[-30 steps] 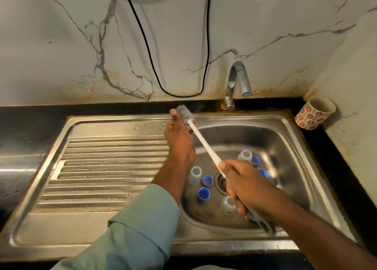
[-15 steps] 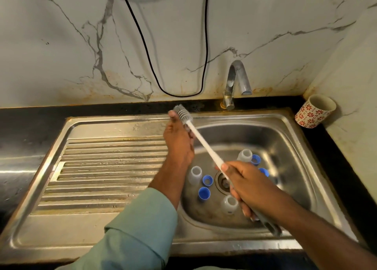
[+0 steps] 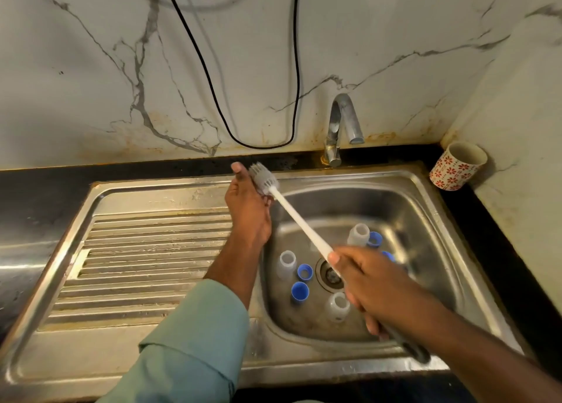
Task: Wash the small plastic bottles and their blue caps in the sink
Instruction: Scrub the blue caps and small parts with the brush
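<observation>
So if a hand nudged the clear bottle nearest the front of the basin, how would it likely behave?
The small plastic bottle is probably light, being thin, translucent and apparently empty. It stands upright on the curved steel sink floor, so a push would likely tip it. Once down, its round body may roll toward the drain.

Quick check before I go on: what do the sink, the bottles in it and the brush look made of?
Sink: looks like stainless steel, with a dull brushed shine and smeared reflections.
Bottles: seem to be cloudy, see-through plastic; the basin shows faintly through them.
Brush: smooth white handle, probably plastic; the grey head has stubby bristles, maybe silicone, though that is hard to tell.
</observation>
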`<state>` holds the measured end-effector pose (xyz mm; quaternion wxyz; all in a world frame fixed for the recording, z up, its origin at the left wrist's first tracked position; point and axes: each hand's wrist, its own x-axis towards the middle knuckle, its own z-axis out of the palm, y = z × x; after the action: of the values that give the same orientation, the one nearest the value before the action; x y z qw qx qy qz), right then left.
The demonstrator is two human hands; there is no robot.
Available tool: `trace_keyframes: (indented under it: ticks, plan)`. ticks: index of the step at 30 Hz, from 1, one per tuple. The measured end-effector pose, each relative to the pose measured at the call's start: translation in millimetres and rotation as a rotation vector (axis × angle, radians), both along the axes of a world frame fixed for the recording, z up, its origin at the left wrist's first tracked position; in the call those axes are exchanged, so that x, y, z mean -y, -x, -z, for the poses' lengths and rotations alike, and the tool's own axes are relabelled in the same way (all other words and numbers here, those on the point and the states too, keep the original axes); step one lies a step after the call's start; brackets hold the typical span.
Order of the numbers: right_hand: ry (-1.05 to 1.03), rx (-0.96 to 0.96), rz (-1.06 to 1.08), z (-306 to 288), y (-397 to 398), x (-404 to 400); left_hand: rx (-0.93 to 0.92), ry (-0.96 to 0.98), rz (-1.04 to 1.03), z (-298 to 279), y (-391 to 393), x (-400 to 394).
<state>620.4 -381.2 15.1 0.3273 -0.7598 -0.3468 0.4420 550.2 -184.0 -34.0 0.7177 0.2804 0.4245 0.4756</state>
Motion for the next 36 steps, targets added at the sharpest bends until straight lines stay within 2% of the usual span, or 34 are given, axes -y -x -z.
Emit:
trace_keyframes:
  ticks: [4,9,13,17,19,22,27,31,36]
  plan:
    - [-0.009,-0.019,0.043,0,-2,-18,-0.074,-0.095,0.109,2,-10,9]
    - [0.008,-0.053,0.033,-8,-5,-3,-0.031,-0.051,0.095,-1,-1,0]
    - [-0.015,-0.051,0.062,-5,-9,-24,-0.130,-0.183,0.286,6,-10,20]
    - [-0.018,-0.038,0.046,-10,-12,-11,-0.067,-0.128,0.207,9,10,7]
    - [0.028,-0.032,0.009,-9,-2,-3,-0.096,-0.145,0.209,14,14,2]
    - [0.019,-0.043,0.084,3,-1,-21,-0.174,-0.215,0.270,16,-1,16]
    - [0.014,-0.040,0.078,-5,-10,2,-0.187,-0.199,0.167,5,7,2]
    - [0.007,-0.039,0.078,-2,-4,-8,-0.273,-0.289,0.257,8,-5,8]
    - [0.009,-0.056,0.090,-11,-11,7,-0.266,-0.251,0.199,14,2,1]
